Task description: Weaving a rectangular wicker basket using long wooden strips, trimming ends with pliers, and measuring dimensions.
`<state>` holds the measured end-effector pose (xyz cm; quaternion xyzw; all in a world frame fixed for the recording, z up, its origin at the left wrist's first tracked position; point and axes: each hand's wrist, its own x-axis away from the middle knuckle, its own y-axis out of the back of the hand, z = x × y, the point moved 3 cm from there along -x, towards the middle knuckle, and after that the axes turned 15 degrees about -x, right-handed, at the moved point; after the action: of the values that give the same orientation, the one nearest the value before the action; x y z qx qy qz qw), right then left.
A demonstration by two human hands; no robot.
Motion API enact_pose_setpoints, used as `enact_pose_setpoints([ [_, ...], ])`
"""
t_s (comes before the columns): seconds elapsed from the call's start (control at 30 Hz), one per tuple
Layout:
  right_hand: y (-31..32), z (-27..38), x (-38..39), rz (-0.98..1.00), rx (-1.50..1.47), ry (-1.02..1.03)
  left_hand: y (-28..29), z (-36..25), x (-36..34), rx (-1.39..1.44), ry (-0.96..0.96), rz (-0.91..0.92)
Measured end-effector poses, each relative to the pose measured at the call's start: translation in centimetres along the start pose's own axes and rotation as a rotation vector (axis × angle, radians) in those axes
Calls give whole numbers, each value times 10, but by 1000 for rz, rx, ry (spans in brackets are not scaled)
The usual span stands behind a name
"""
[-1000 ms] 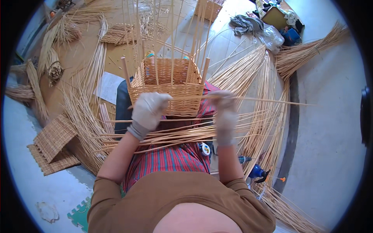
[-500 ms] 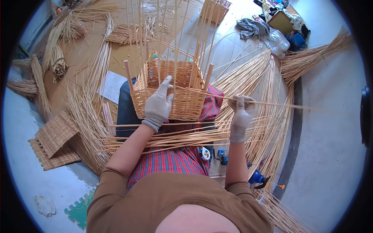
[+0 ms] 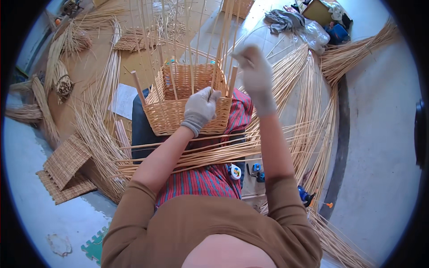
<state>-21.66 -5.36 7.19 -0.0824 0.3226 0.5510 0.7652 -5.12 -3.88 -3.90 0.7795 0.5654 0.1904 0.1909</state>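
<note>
Has mats on the floor at far left, then the basket on the lap, just beyond loose rods lying crosswise. Has the gloved left hand curled at the basket's front rim, with the exact grasp impossible to tell. Holds the right hand raised beside the right post, too blurred to tell whether clenched or grasping, near fanned canes.

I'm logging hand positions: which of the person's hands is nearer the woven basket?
Left. The left hand is at the front rim of the woven basket; the right hand is up beyond its right side, away from it.
</note>
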Motion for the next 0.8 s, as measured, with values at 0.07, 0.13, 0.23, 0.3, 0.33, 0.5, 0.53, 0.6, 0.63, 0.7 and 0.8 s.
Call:
enact_pose_setpoints([
  [0.07,-31,-12,-30,104,-214,-35,6,-6,2,-5,43,18],
  [0.13,-19,-72,-14,-54,-632,-314,10,-4,0,33,82,44],
  [0.23,22,-126,75,-544,-1005,-450,10,-4,-3,-33,18,110],
  [0.3,21,-119,97,-763,-1068,-482,10,-9,4,-150,-109,30],
  [0.33,16,-102,90,-764,-989,-475,12,-2,5,-81,-108,22],
  [0.5,10,-119,87,-731,-1091,-439,28,-40,20,-373,-484,-400],
  [0.53,15,-120,89,-765,-1125,-419,19,-57,28,-660,-685,-565],
  [0.6,12,-118,87,-759,-1158,-409,-10,-41,25,-634,-610,-379],
  [0.63,15,-117,86,-765,-1158,-403,-15,-37,21,-671,-586,-360],
  [0.7,23,-119,87,-884,-1438,-561,-21,-26,15,-664,-576,-358],
  [0.8,33,-96,92,-840,-1329,-505,-19,-22,11,-589,-593,-364],
])
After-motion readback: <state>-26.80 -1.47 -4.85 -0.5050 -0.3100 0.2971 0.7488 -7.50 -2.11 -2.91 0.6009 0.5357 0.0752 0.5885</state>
